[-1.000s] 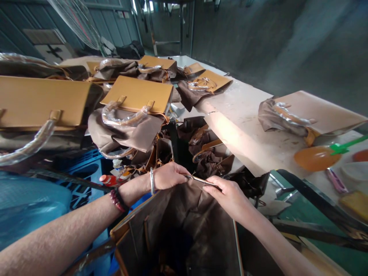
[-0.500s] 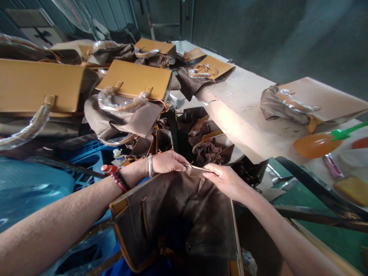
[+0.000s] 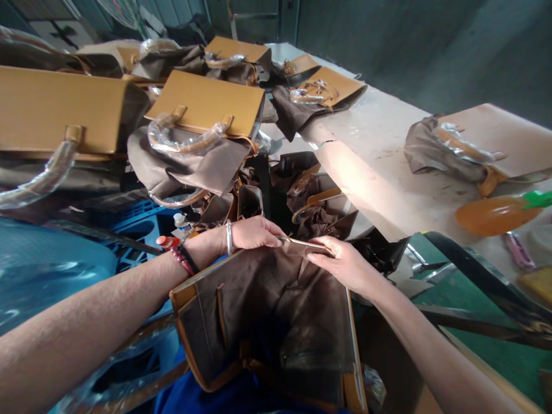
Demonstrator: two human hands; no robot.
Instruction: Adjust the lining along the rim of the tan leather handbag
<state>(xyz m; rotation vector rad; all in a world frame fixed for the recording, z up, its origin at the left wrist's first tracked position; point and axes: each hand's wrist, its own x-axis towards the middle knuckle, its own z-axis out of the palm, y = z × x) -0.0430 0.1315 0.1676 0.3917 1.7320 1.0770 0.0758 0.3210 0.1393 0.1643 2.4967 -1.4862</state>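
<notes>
A brown handbag (image 3: 267,299) with tan trim stands open toward me in my lap, its dark lining showing. My left hand (image 3: 259,234) is closed on the bag's far top edge, fingers pinching the rim. A little to the right, my right hand (image 3: 340,261) grips the same edge between thumb and fingers. Between the two hands a pale strip of the rim shows. The undersides of the fingers are hidden. One plastic-wrapped handle (image 3: 142,394) of the bag hangs at the lower left.
Several tan and brown handbags (image 3: 207,106) lie on the left and far side. On the pale table (image 3: 357,144) at right rest another bag (image 3: 483,144) and an orange bottle (image 3: 495,215) with a green top. Blue crates (image 3: 142,236) stand at left. More bags (image 3: 321,201) sit below, beyond my hands.
The view has tilted slightly, so the surroundings sit higher in it. My right hand has spread its fingers a little along the rim; both hands still hold the bag's edge.
</notes>
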